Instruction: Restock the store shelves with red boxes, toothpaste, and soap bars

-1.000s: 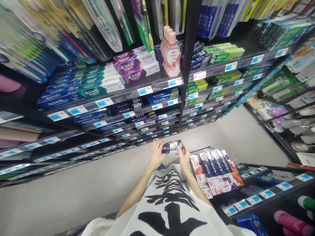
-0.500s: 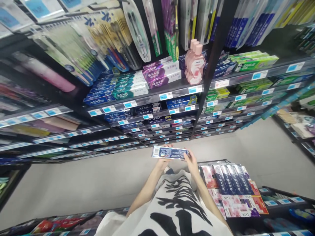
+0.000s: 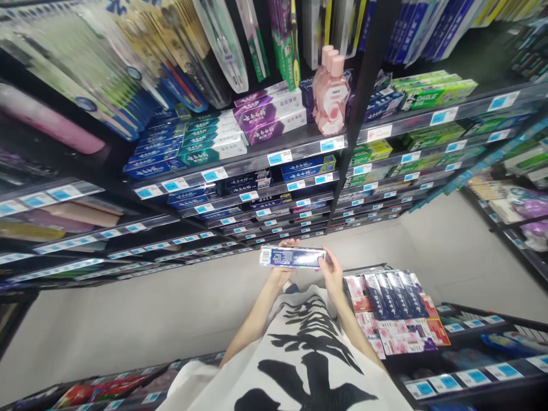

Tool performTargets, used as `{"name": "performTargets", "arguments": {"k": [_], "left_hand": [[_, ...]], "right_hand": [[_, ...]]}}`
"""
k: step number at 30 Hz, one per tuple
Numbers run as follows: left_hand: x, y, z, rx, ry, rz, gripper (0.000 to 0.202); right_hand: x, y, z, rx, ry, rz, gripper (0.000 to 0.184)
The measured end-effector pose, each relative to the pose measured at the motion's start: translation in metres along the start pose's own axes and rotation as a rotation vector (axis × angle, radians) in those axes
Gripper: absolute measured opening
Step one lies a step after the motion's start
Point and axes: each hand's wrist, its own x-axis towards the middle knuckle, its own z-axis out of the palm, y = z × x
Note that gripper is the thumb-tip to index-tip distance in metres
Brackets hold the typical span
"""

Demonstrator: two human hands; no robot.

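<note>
Left hand [image 3: 281, 276]: partly curled, palm beneath a slim, oblong, dark blue carton with shiny silvery edges [image 3: 293, 257], fingertips showing past its far edge; it has hold of the carton. Right hand [image 3: 332, 270]: closed round the carton's right end, thumb on the upward face; its other fingers are partly hidden. Carton lies crosswise between the hands, printed face up, barcode at the end left of the left hand; small print not legible. Just right of the right hand: a row of dark blue-and-white oblong cartons [image 3: 394, 295], lying on pink-and-white printed boxes [image 3: 406, 338]. Ahead of both hands, well apart: a black shelving unit [image 3: 358, 85] bearing purple-and-white oblong cartons [image 3: 270, 120] and, to their right, translucent pink bottles with pink caps [image 3: 331, 105]. Nearer the body than the hands: a white shirt with bold black print [image 3: 299, 348]. Pale grey floor [image 3: 171, 308] left of the left hand.
</note>
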Motion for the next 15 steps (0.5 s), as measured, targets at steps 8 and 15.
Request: {"name": "performTargets", "arguments": {"k": [8,15], "left_hand": [[-0.001,0.005,0.002,0.692,-0.026,0.034,0.054],[-0.003,0.016,0.016,1.385,-0.195,0.089,0.068]], "right_hand": [[0.006,0.015,-0.005,-0.233,-0.008,0.083,0.073],[-0.002,0.003,-0.003,0.163,-0.316,0.352,0.082]]}}
